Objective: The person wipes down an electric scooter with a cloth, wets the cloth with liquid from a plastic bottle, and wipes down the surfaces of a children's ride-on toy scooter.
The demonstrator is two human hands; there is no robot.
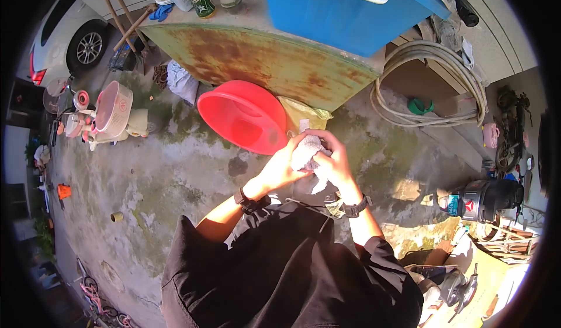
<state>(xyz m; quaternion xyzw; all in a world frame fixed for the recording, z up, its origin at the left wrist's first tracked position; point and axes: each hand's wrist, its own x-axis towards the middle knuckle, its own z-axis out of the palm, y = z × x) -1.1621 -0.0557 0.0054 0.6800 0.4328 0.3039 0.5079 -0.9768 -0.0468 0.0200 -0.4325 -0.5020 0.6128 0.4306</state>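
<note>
Concrete (175,193), grey and stained with green patches, spread out below you. Ahead stood a broad, pale-green metal cabinet (245,56) streaked with rust, and on its top was a large, blue plastic tub (333,24) with a white handle. An oval, pinkish-red plastic basin (231,117) lay tilted just beside the cabinet's front, with a crumpled yellow bag (312,117) next to it. Your left hand (282,167) and right hand (339,165) were close together near the basin — fingers curled inward, squeezing a wadded, pale grey-white cloth (308,151) between them. One loose end of it hung below. A chunky black watch (251,203) ringed your left wrist.
</note>
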